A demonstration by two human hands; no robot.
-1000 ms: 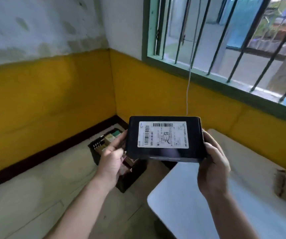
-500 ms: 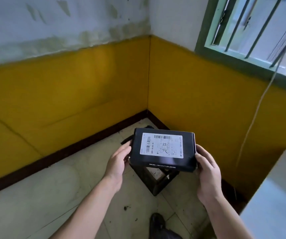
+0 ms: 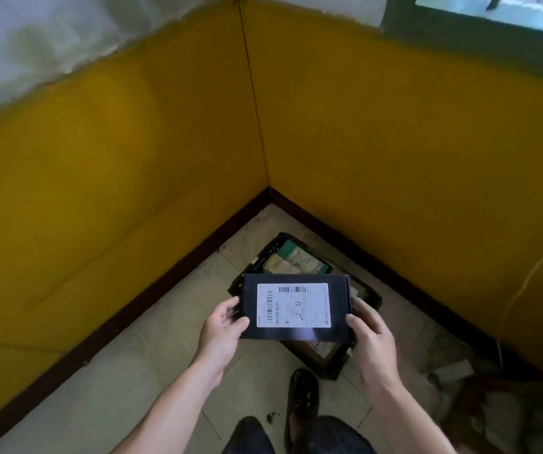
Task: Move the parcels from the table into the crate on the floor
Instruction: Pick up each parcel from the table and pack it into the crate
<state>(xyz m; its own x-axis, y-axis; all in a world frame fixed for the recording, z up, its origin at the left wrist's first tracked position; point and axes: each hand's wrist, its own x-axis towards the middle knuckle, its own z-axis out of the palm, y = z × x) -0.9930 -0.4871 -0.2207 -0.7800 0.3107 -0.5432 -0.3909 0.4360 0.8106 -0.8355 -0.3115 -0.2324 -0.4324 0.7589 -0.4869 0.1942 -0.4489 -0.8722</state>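
Note:
A flat black parcel with a white barcode label on top is held level between both hands. My left hand grips its left edge and my right hand grips its right edge. The parcel hovers directly above a black crate that stands on the floor in the room's corner. Inside the crate lie several parcels, green and pale, seen past the far edge of the held one. Much of the crate is hidden behind the black parcel.
Yellow walls with a dark skirting meet in the corner just beyond the crate. My dark shoe rests on the tiled floor right in front of the crate. A white cord hangs along the right wall. Debris lies at lower right.
The view has turned further down and left; the table has left the frame. Both hands have carried the black parcel lower, and it now hangs over the crate.

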